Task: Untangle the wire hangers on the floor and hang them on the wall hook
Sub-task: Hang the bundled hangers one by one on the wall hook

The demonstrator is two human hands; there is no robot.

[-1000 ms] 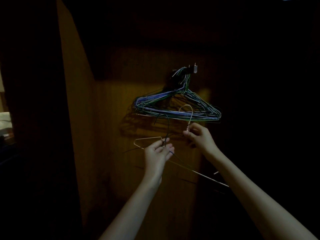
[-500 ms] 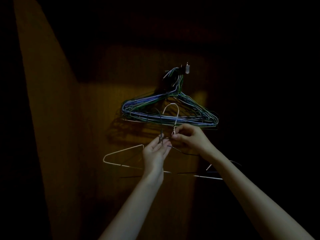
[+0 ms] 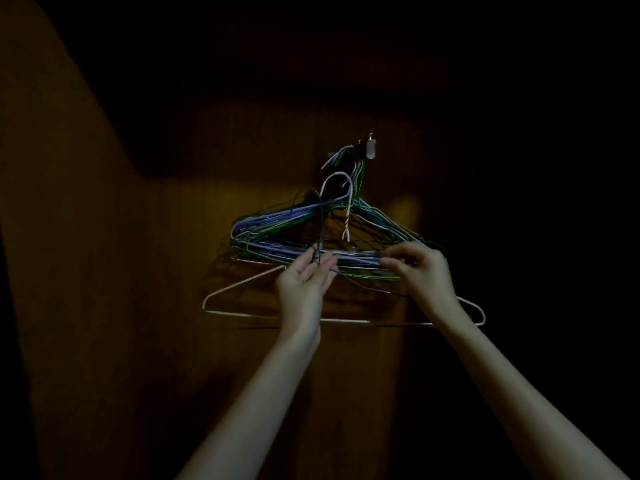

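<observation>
A small metal wall hook (image 3: 370, 148) on the dim wooden wall carries a bundle of blue, purple and green wire hangers (image 3: 277, 230). In front of the bundle a white wire hanger (image 3: 239, 287) hangs level, its curved top just below the wall hook. My right hand (image 3: 420, 271) pinches the white hanger's right shoulder wire, fingers curled. My left hand (image 3: 304, 282) holds the thin neck of a dark wire hanger (image 3: 320, 230) between thumb and fingers. The dark hanger's bottom bar shows faintly under the white one.
The wooden wall (image 3: 166, 306) is lit only in a patch around the hangers. Everything to the right and above is black. A paler panel (image 3: 45, 202) runs down the left side.
Both hands have risen, lifting the white and dark hangers toward the wall hook. The white hanger has levelled out. My right hand slid from its twisted neck to its right shoulder.
</observation>
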